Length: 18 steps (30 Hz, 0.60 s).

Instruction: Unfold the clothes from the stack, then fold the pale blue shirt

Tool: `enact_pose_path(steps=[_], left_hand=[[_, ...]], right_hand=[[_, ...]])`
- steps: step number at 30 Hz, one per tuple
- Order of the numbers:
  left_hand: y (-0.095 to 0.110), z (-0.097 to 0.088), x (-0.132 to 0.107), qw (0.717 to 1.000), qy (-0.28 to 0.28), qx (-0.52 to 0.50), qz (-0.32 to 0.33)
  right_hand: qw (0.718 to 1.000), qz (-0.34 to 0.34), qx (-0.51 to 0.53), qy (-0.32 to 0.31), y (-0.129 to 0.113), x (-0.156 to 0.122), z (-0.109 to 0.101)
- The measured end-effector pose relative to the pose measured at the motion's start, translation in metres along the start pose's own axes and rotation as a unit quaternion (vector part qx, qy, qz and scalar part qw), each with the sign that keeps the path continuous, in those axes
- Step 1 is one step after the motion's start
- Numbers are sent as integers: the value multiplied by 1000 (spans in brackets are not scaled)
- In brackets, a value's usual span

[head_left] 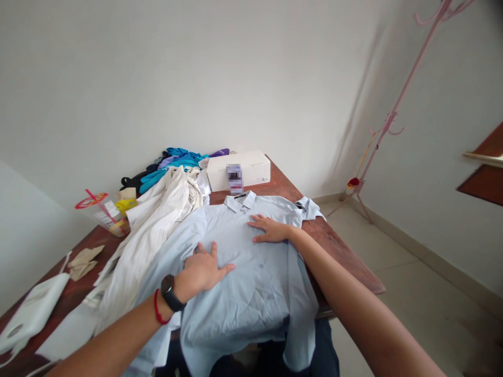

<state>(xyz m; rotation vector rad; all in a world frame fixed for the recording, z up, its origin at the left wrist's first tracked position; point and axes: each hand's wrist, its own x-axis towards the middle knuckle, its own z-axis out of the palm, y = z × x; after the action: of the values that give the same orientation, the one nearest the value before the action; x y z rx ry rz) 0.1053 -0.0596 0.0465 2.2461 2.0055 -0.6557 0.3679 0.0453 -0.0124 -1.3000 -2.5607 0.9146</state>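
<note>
Pale-blue shirt [251,277] lies under both flat, open hands: left hand [204,269], right hand [270,229].

Shirt [251,272] hem seems cut off; box label [234,179] blurred.

Pale blue shirt [251,277]; cream, perhaps faintly striped shirt [157,230].

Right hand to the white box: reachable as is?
Probably yes. The right hand lies flat on the blue shirt; only its collar lies between it and the white box.
</note>
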Motion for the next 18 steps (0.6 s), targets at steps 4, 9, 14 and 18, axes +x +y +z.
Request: enact_pose_path(steps=[4,9,14,18], left_hand=[[-8,-32,-4,997,-22,11,71],[-12,-45,29,969,71,-111,210],[-10,-25,97,958,89,-144,231],[-22,1,140,975,103,-140,139]], right_hand=[[1000,4,-3,-2,-1,1,0],[1000,10,8,-2,-3,0,-1],[1000,18,-1,-16,-6,-1,-3],[1000,22,-3,-18,-6,-1,-3]])
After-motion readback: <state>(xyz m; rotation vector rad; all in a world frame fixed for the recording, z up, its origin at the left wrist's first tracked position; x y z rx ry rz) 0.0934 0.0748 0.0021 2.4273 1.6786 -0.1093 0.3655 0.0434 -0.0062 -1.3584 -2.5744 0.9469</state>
